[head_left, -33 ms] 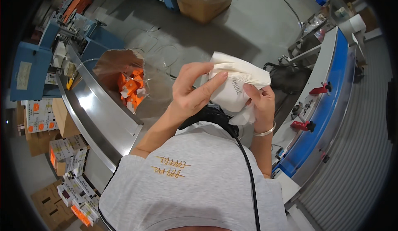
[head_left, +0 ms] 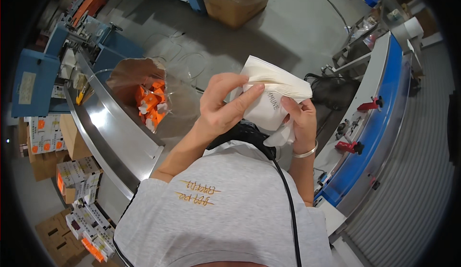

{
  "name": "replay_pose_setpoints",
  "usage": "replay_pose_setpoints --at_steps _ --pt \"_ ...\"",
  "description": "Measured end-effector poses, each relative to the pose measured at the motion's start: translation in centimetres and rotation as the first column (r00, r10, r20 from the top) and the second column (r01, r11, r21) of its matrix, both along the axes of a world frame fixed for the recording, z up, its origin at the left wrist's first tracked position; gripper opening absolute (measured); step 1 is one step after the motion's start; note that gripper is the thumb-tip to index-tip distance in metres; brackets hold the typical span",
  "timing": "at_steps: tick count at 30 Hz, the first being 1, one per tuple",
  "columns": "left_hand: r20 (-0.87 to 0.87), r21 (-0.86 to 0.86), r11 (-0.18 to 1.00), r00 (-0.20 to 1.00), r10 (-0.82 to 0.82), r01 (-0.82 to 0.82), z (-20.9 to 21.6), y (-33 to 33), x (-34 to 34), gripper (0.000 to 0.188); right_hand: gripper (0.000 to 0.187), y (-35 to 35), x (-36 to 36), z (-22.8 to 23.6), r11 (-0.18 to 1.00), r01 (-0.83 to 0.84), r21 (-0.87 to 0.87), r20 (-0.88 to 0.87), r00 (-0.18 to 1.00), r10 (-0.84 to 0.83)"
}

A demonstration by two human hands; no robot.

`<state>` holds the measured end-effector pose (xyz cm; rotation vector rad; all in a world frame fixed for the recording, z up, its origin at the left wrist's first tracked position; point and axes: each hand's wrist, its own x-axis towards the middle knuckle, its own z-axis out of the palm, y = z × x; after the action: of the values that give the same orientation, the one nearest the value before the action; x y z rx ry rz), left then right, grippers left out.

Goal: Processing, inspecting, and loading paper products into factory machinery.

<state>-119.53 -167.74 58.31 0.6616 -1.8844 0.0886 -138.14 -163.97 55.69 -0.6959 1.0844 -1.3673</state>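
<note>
In front of my chest, both hands hold a stack of thin white paper sheets [head_left: 278,75] with dark grey lettering on its near face. My left hand [head_left: 222,103] pinches its left side, thumb on the near face and index finger at the upper edge. The layers fan slightly apart along the top. My right hand [head_left: 302,120] grips the lower right corner, with its thumb on the near face and other fingers partly hidden behind. Below the stack, beside my right palm, hangs a crumpled white piece [head_left: 282,135]; whether it belongs to the stack I cannot tell.
At left, a curved metal chute [head_left: 108,118] runs from a blue machine [head_left: 36,82]. Beside it stands a clear bag [head_left: 125,75] with orange and white pieces [head_left: 152,101]. A blue-edged conveyor [head_left: 365,142] with red clamps lies right. Cartons [head_left: 79,176] are stacked lower left.
The upper left edge of the paper stack has tipped up slightly. Both hands keep the same grip, and my right hand has shifted a touch left.
</note>
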Motion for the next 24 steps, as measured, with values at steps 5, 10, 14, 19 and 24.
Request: replay_pose_setpoints --at_steps 5,10,14,19,24 --pt "-0.034 -0.095 0.994 0.998 -0.050 0.047 -1.2 -3.5 -2.3 0.039 0.021 -3.5 -1.6 -1.9 0.997 -0.022 0.079 0.203 0.979 0.005" --pt "-0.111 -0.103 0.992 0.990 -0.085 0.074 -2.4 -8.6 -3.2 0.033 0.019 -8.9 -2.0 -2.6 0.996 -0.042 0.075 0.294 0.956 0.018" --pt "-0.090 -0.119 0.989 0.991 -0.094 0.083 -3.0 -14.6 -3.3 0.032 0.020 -15.0 -2.1 -2.8 0.981 -0.098 0.169 0.350 0.936 0.033" --pt "-0.266 0.360 0.932 0.954 0.136 -0.033 -2.3 -23.0 -1.3 0.039 0.030 -24.6 -2.5 -3.8 0.924 -0.351 0.152 0.632 0.753 0.183" --pt "-0.789 0.583 0.093 0.535 0.303 0.807 -2.5 -32.9 1.7 0.042 0.037 -33.1 -1.2 -4.7 0.863 -0.473 0.180 0.611 0.741 0.278"
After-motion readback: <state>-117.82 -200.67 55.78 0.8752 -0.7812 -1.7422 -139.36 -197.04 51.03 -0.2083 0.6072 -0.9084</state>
